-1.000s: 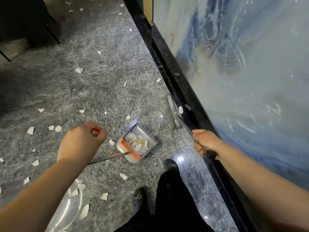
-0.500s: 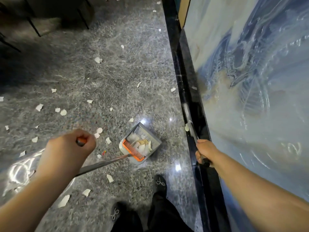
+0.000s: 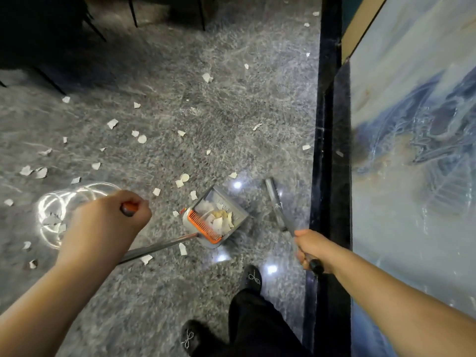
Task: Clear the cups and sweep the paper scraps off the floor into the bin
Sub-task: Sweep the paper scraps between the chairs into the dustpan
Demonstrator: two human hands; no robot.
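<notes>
Below, dustpan point(image 3: 215, 220) lies between both hands' fingers point(image 3: 134, 206).

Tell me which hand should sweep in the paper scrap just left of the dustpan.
Probably the right hand: it grips the broom handle. The left hand holds the grey dustpan with the orange comb, already beside that white paper scrap.
</notes>
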